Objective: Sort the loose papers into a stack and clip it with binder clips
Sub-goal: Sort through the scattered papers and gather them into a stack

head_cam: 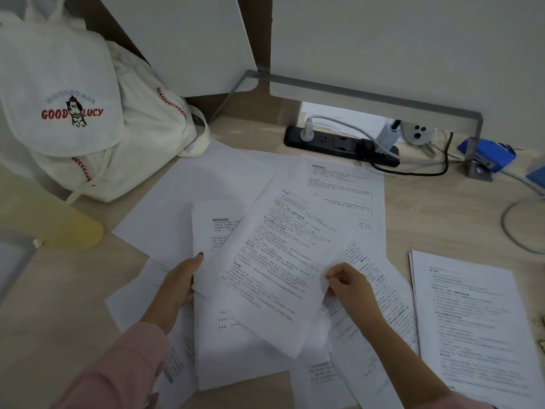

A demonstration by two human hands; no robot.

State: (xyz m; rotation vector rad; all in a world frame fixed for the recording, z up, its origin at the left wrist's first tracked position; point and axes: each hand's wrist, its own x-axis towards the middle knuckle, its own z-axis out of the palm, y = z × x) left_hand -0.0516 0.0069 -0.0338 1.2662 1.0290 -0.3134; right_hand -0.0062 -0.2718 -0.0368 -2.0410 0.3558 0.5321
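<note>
Loose printed papers lie scattered across the wooden desk (73,290). My left hand (180,283) grips the left edge of a white sheet (218,335) near the middle. My right hand (349,283) pinches the right edge of a tilted printed sheet (274,270) that lies over it. More sheets lie beneath and behind, among them a blank one (191,190) at the back left and a printed one (345,190) at the back. A small separate stack of papers (469,326) lies at the right. Small gold objects (541,323) at the right edge may be binder clips.
A white cloth bag (73,113) with "GOOD LUCY" stands at the back left. A black power strip (339,144) with plugs and cables lies at the back. A blue stapler (489,154) sits at the back right. A yellow object (59,222) lies at the left.
</note>
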